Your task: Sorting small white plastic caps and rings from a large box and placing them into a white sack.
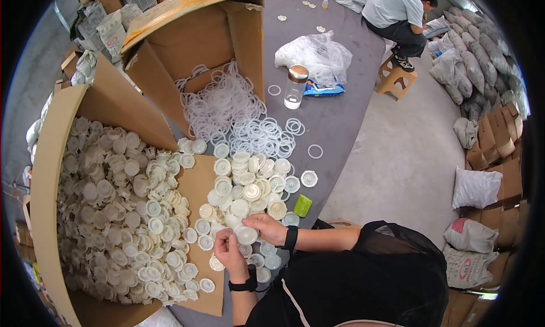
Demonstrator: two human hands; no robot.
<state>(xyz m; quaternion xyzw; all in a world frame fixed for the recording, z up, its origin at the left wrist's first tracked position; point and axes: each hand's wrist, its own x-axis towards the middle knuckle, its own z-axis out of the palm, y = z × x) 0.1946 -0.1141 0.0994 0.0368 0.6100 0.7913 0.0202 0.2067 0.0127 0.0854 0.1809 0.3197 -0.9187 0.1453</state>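
A round white plastic cap [246, 235] is pinched between the thumb and fingers of my right hand [268, 228]. Close beside it, my left hand [229, 254] has its fingertips pressed together; whatever they hold, if anything, is too small to make out. Under and around both hands lies a loose pile of similar white caps [251, 192], some with scalloped rims. Beyond the pile, thin translucent rings [262, 138] are heaped on the grey table cover [335, 123].
An open carton [45, 185] full of caps stands at left; another carton [193, 38] spills rings behind. A green piece [302, 205], a lidded bottle [295, 87] and a plastic bag [315, 57] lie rightward. Someone [393, 15] sits on a stool [396, 80] near stacked sacks [468, 60].
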